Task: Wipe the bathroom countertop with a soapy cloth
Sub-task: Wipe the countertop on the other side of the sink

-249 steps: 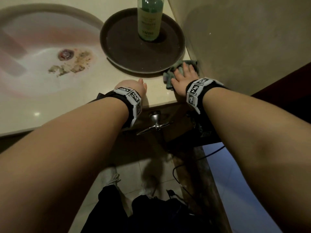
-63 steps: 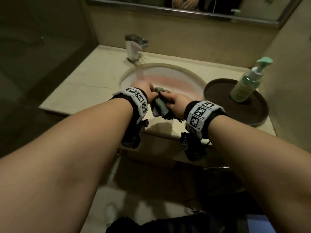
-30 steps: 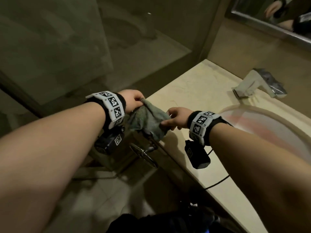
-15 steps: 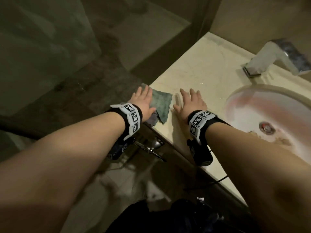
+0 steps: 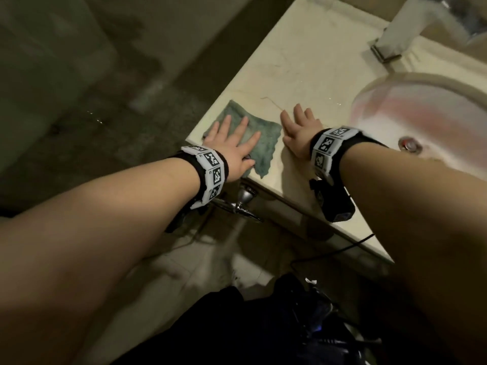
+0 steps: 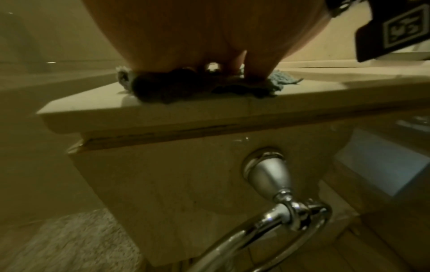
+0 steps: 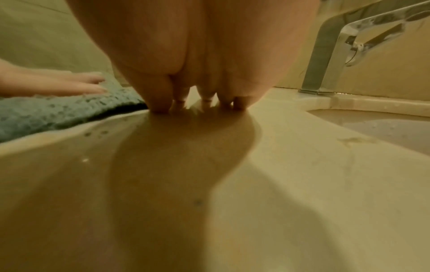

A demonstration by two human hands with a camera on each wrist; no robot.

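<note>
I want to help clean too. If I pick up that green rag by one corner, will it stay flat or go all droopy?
Probably droopy: the green knitted cloth lies limp, its wavy edge sagging over the beige stone countertop edge. It likely slides easily, since the left hand presses it flat on a smooth surface.

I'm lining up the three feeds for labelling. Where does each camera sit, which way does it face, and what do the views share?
Head: on the person's head, facing down at the beige stone countertop; both forearms show, left hand flat on the teal terry cloth, right hand on bare stone.
Left wrist: under the left wrist, facing the counter's front edge and chrome towel ring; palm heel shows.
Right wrist: low over the counter, facing the chrome faucet; palm and fingertips show.
Shared: all three show the cloth; head and right wrist share the faucet.
</note>
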